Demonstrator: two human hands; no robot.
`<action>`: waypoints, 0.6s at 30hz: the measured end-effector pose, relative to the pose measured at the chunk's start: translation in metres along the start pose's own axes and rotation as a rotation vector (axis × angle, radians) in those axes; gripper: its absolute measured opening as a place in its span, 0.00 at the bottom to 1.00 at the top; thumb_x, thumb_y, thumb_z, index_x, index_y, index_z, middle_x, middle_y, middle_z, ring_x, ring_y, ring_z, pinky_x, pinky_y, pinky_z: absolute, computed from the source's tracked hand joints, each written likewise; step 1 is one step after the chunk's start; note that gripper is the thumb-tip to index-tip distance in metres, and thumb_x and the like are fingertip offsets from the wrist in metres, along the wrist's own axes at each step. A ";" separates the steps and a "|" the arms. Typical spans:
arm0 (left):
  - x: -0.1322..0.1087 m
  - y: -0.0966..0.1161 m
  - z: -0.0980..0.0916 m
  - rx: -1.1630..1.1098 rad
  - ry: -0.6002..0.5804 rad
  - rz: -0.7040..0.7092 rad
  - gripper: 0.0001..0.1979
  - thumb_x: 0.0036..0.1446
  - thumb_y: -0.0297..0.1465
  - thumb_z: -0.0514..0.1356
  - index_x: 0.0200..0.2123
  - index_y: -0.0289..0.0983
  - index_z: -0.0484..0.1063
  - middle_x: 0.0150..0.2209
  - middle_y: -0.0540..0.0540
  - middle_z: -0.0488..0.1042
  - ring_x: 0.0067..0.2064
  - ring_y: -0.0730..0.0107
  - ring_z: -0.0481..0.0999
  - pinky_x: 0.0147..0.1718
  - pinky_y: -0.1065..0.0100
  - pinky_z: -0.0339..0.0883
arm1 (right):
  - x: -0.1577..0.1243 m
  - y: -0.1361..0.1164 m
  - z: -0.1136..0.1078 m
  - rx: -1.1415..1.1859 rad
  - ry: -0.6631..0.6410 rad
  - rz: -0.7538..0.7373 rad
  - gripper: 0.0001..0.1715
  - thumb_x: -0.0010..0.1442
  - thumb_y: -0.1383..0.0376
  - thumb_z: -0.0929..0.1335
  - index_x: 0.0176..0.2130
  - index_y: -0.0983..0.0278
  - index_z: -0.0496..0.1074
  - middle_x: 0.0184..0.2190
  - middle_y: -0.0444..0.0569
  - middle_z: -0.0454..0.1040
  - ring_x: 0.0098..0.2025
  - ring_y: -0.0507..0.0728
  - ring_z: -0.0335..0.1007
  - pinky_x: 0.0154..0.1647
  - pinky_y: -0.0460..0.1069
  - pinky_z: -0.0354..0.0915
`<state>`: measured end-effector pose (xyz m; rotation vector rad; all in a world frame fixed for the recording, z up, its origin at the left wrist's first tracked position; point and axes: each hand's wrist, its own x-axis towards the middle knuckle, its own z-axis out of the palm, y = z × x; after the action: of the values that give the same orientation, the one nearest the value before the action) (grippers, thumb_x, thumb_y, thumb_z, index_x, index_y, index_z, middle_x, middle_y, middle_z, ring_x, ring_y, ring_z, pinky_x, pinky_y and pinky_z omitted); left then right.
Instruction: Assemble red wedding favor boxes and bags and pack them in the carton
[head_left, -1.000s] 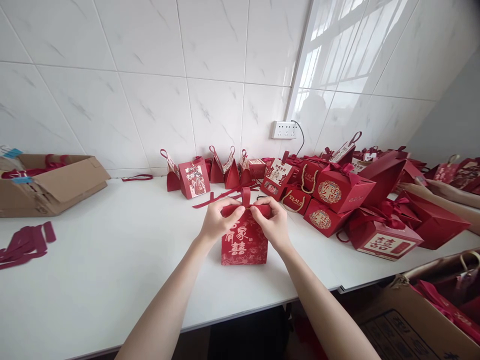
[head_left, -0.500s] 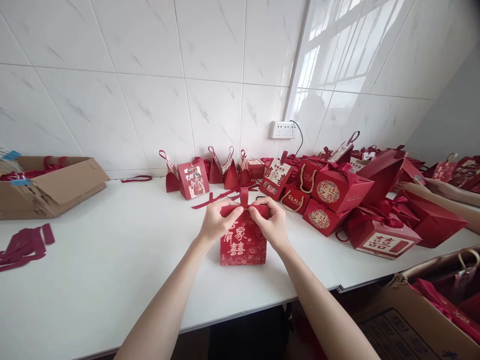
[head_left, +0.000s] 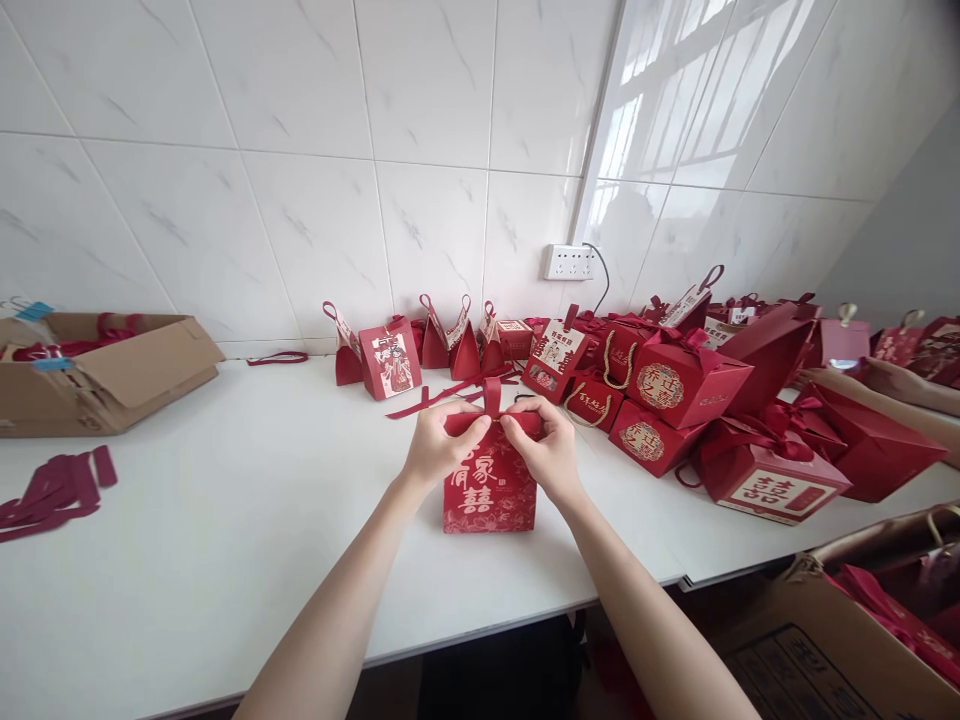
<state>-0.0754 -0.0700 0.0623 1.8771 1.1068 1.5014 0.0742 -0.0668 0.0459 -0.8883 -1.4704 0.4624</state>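
Note:
A red gift box with pale Chinese characters and a flower print stands upright on the white table in front of me. My left hand pinches its top edge on the left, thumb in front and fingers behind. On the right, my right hand grips the same edge in the same way. Between the two thumbs a dark red ribbon loop sticks up from the top of the box. My fingers behind the box are hidden.
Cut ribbon strips lie at the left, below an open cardboard carton. Several finished red boxes line the wall; larger ones are stacked at the right. Another person's arms reach in there. A carton stands lower right.
The view has shifted very slightly. Both hands keep their pinch on the box top, with the thumbs almost unmoved. At the far right, the other person's hands have moved with a pinkish box.

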 end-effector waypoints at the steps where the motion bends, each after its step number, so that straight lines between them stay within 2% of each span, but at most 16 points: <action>1: 0.000 -0.001 0.001 -0.005 0.009 0.004 0.08 0.50 0.34 0.60 0.26 0.35 0.73 0.28 0.47 0.77 0.32 0.67 0.76 0.32 0.70 0.69 | 0.000 0.000 0.000 -0.005 0.001 -0.005 0.06 0.52 0.61 0.68 0.28 0.61 0.69 0.27 0.44 0.74 0.30 0.54 0.70 0.33 0.49 0.66; 9: -0.004 -0.006 0.007 -0.052 0.029 0.006 0.08 0.49 0.34 0.61 0.28 0.35 0.74 0.31 0.45 0.78 0.35 0.65 0.77 0.36 0.67 0.70 | -0.002 0.006 -0.003 -0.079 0.043 0.000 0.09 0.49 0.58 0.69 0.28 0.61 0.70 0.26 0.45 0.74 0.29 0.55 0.71 0.31 0.50 0.67; 18: -0.004 -0.005 0.010 -0.148 -0.022 -0.053 0.08 0.48 0.34 0.62 0.30 0.36 0.75 0.34 0.44 0.79 0.39 0.64 0.77 0.41 0.66 0.70 | -0.005 0.003 -0.002 -0.109 0.150 0.143 0.10 0.41 0.57 0.71 0.25 0.59 0.71 0.24 0.48 0.73 0.24 0.55 0.67 0.23 0.50 0.64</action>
<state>-0.0681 -0.0697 0.0529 1.7476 0.9990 1.4871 0.0765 -0.0688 0.0405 -1.0967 -1.3094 0.4144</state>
